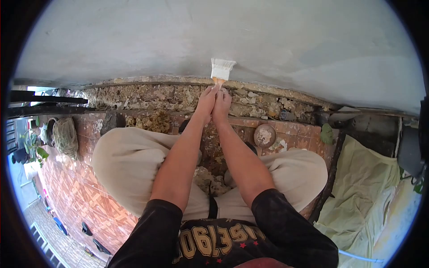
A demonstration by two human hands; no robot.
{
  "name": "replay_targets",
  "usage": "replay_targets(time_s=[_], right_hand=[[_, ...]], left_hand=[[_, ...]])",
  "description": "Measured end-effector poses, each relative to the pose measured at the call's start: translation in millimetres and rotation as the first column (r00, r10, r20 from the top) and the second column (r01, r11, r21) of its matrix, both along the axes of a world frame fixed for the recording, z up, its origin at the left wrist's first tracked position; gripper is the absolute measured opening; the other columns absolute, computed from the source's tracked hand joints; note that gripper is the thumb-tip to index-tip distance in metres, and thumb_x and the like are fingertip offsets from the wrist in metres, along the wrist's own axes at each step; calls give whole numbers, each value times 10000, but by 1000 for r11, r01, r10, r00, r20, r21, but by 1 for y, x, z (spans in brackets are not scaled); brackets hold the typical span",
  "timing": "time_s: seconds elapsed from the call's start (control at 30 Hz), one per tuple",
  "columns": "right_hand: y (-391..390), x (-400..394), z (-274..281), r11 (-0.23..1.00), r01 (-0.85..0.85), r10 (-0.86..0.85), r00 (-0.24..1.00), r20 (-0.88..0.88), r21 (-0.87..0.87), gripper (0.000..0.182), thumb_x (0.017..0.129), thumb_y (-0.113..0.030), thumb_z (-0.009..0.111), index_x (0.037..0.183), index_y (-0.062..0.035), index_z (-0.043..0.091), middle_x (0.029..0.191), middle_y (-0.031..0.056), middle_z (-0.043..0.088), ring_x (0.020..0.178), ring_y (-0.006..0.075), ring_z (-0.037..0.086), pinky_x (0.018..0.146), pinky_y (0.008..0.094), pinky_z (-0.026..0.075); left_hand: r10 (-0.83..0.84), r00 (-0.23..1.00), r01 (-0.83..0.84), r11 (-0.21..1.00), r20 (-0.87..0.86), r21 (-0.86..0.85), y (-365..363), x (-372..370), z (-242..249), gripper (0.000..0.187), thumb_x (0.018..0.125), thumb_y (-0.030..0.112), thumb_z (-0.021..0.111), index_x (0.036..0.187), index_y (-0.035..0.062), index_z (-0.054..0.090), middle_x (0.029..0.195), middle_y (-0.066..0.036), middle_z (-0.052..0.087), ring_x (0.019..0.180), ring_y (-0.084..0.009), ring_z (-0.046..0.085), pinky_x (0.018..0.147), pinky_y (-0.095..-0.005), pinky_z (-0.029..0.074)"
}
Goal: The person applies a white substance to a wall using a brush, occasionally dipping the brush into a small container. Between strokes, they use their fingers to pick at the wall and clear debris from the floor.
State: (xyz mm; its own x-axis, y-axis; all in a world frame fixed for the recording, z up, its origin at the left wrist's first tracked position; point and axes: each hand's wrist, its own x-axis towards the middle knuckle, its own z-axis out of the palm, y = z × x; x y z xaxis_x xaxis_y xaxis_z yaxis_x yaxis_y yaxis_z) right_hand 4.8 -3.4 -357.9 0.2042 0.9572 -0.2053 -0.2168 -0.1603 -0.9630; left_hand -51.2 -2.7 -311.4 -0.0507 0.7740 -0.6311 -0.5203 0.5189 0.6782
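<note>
A wide paintbrush (221, 69) with a wooden handle and white-coated bristles points up against the grey wall (277, 40). Both hands meet on its handle, just below the bristles. My left hand (206, 102) wraps the handle from the left side. My right hand (221, 103) closes on it from the right, pressed against the left. The fingers hide most of the handle. Beneath the hands runs a strip of broken, crumbly rubble (156, 96) along the foot of the wall. A round bowl (265, 136) with pale contents sits on the tiles, right of my right forearm.
Light green cloth (362, 183) lies at the right beside a dark edge. Patterned tile floor (80, 187) spreads to the left, with sandals (86, 229) farther off. A clump of rubble (154, 121) lies before my left knee. Dark beams (49, 98) jut in at far left.
</note>
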Motion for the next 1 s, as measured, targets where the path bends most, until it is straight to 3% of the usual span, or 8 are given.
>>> replay_targets(time_s=[0.23, 0.43, 0.6, 0.63, 0.67, 0.7, 0.77, 1.0], right_hand=[[-6, 1, -54, 934, -64, 143, 968, 206, -351, 252, 898, -197, 482, 864, 41, 557, 795, 73, 568, 677, 143, 512, 589, 304, 414], [26, 3, -19, 738, -35, -64, 990, -122, -674, 330, 875, -231, 509, 818, 86, 581, 760, 158, 590, 696, 204, 569, 617, 370, 436], [38, 1, 38, 930, 168, -47, 937, 347, -328, 364, 853, -216, 499, 652, 78, 573, 646, 208, 589, 589, 316, 552, 597, 426, 412], [33, 2, 45, 931, 168, -47, 936, 349, -325, 364, 853, -216, 499, 652, 78, 573, 646, 208, 589, 589, 316, 552, 597, 426, 412], [25, 2, 53, 959, 146, -47, 929, 368, -244, 330, 845, -193, 492, 674, 76, 577, 638, 188, 584, 578, 285, 547, 588, 405, 413], [20, 3, 57, 979, 122, -51, 921, 386, -163, 297, 837, -171, 485, 697, 73, 581, 630, 168, 579, 567, 255, 541, 579, 384, 414], [10, 2, 63, 989, 115, -75, 929, 362, -93, 267, 831, -144, 469, 728, 75, 580, 625, 147, 567, 570, 212, 524, 571, 359, 411], [10, -2, 83, 959, 174, -190, 980, 53, 224, 191, 802, -69, 414, 819, 52, 562, 633, 74, 520, 579, 118, 440, 551, 284, 390]], left_hand=[[-52, 999, 53, 926, 13, -374, 4, -6, -52, 299, 909, 332, 508, 1049, 75, 574, 962, -76, 599, 850, -187, 568, 734, -351, 463], [42, 994, 0, 924, 101, -382, 22, 0, -84, 309, 870, 320, 536, 982, 35, 582, 861, -91, 608, 763, -212, 577, 656, -374, 463], [80, 996, -84, 990, -32, -110, 30, 4, -41, 275, 842, 269, 565, 909, 6, 605, 829, -96, 614, 703, -207, 575, 600, -343, 449], [54, 847, 79, 971, -529, 224, 21, 5, -38, 242, 845, 236, 560, 875, 2, 614, 802, -88, 612, 694, -186, 566, 594, -335, 442], [205, 471, 374, 834, -858, 405, 16, 5, -36, 215, 848, 202, 555, 842, -2, 623, 776, -80, 610, 686, -164, 557, 589, -326, 435], [209, 473, 374, 832, -856, 410, 16, 7, -28, 215, 848, 202, 555, 842, -2, 623, 776, -80, 610, 686, -164, 557, 589, -326, 435], [150, 968, -101, 966, -202, 237, 15, 8, -15, 215, 868, 171, 555, 769, -6, 627, 696, -29, 584, 645, -101, 516, 560, -276, 411], [69, 986, 4, 900, -153, 436, 12, 1, 29, 210, 862, 183, 603, 782, -7, 643, 676, 32, 565, 619, -28, 471, 526, -198, 353]])
